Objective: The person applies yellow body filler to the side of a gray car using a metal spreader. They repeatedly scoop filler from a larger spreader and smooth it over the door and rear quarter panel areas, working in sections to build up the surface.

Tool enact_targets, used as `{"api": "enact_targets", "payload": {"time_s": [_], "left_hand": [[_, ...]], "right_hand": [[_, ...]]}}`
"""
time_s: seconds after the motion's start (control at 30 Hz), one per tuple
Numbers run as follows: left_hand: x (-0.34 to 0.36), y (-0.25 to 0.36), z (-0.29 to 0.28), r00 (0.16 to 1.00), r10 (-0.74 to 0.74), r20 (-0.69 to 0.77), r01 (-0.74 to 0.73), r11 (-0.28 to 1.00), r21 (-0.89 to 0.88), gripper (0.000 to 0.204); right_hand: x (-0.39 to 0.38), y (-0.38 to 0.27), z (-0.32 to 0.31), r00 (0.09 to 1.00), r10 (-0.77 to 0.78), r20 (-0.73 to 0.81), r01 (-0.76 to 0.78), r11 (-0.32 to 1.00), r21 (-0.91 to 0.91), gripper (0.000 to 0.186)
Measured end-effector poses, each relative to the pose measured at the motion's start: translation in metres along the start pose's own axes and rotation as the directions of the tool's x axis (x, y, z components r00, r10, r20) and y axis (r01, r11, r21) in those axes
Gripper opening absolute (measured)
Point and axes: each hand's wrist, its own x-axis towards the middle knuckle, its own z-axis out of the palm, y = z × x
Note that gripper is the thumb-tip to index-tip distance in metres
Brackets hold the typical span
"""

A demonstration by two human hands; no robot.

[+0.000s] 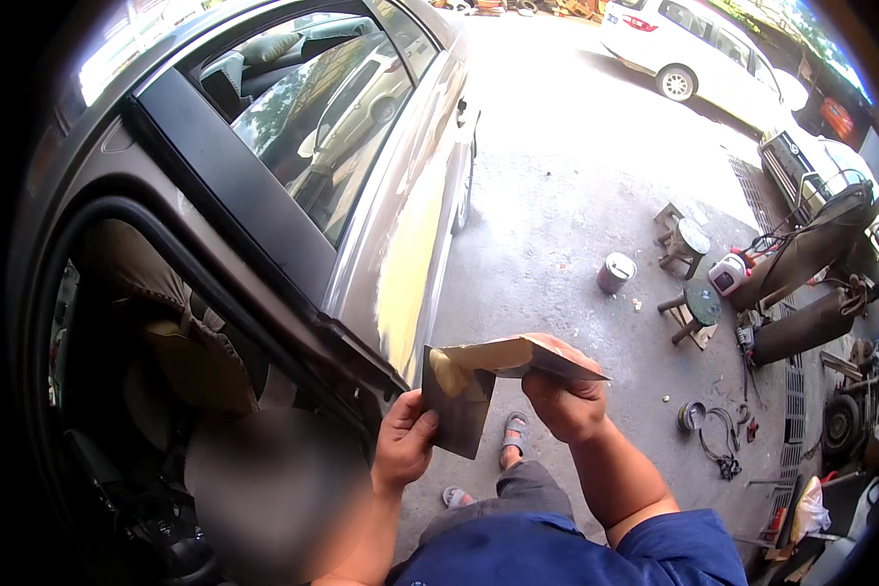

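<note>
My left hand [408, 438] is closed on a dark flat plate [454, 425] with pale yellow paste [449, 371] on it. My right hand [566, 396] grips a wide metal spreader blade [571, 363], which has paste along its face and meets the upper part of the plate. Just beyond them, the brown car's side panel [356, 293] carries a long streak of pale yellow filler [405, 273].
An open car door frame [117, 210] and a blurred patch are at left. On the concrete floor [557, 215] stand a bucket [615, 273], stools [701, 303], a jug [728, 275] and cylinders [791, 327]. White cars [693, 49] are parked behind. Tools and cables [723, 439] lie at right.
</note>
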Motion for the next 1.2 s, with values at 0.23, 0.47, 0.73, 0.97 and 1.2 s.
{"api": "enact_targets", "payload": {"time_s": [0.23, 0.47, 0.73, 0.97, 1.2], "left_hand": [[0.004, 0.01, 0.014, 0.995, 0.097, 0.04, -0.099, 0.993, 0.059, 0.031], [0.01, 0.023, 0.024, 0.979, 0.2, 0.045, -0.203, 0.978, 0.052, 0.029], [0.035, 0.036, 0.065, 0.951, 0.232, -0.204, -0.265, 0.952, -0.155, 0.023], [0.042, 0.02, 0.082, 0.874, 0.286, -0.393, -0.348, 0.933, -0.094, 0.024], [0.051, 0.031, 0.047, 0.805, 0.523, -0.28, -0.426, 0.838, 0.341, 0.025]], "right_hand": [[0.029, -0.038, -0.002, 0.894, 0.069, 0.443, 0.178, 0.853, -0.491, 0.069], [0.032, -0.039, -0.036, 0.809, 0.234, 0.54, 0.26, 0.68, -0.685, 0.068], [-0.006, 0.017, -0.027, 0.952, 0.102, -0.289, -0.013, 0.955, 0.296, 0.037], [0.011, 0.021, 0.021, 0.992, -0.117, -0.037, 0.105, 0.967, -0.23, 0.04], [-0.016, 0.056, -0.031, 0.912, 0.35, 0.216, -0.168, 0.796, -0.581, 0.051]]}}
